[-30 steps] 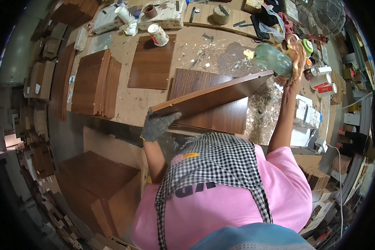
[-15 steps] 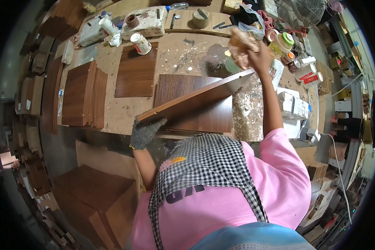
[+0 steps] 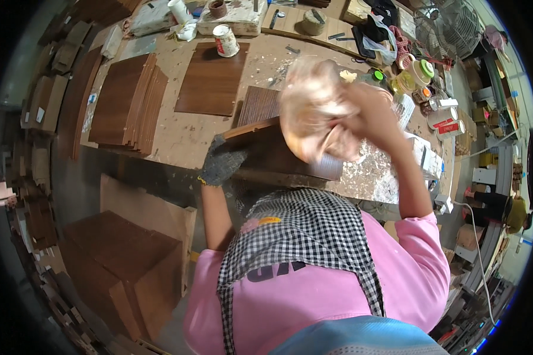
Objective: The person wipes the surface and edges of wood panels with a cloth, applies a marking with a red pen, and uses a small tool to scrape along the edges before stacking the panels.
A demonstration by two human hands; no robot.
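Walnut-brown panel (image 3: 278,157) sat tilted off the tabletop (image 3: 177,133), pinched by the gloved left hand (image 3: 222,163); right hand (image 3: 367,115) clutched a crumpled rag (image 3: 311,109). Hard wiping could slip it loose.

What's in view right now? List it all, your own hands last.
wooden panel: one, dark brown, tilted at the bench's near edge
rag: one, pale pinkish, over the panel
panel stack: one, brown, bench left
single panel: one, brown, flat on bench
cans: two, white, far side
workbench: one, pale, glue-spattered
cabinet box: one, brown, on floor at left
left hand: grey glove, gripping the panel's edge
right hand: bare, clutching the rag
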